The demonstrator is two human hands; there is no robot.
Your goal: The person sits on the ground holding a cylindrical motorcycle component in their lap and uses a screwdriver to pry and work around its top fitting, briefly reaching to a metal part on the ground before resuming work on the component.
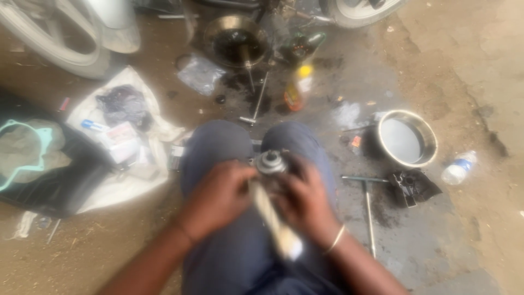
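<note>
Over our knees we hold a small round metal engine part point(271, 162), our left hand point(218, 199) and right hand point(305, 203) closing their fingers around it from either side. It looks dense, rigid and probably oily, so we judge the ribbed outer body the surest grip. A pale stick-like tool point(271, 218) crosses below; motion blur hides which hand holds it. The steel bowl point(431, 139) sits well apart on the stained floor point(436, 240).

A single head-worn camera looks steeply down from close above the person's lap, with the knees at centre. It faces forward over the oily ground point(349, 109), taking in a wheel point(54, 43) far left and a metal bowl point(406, 139) right.
</note>
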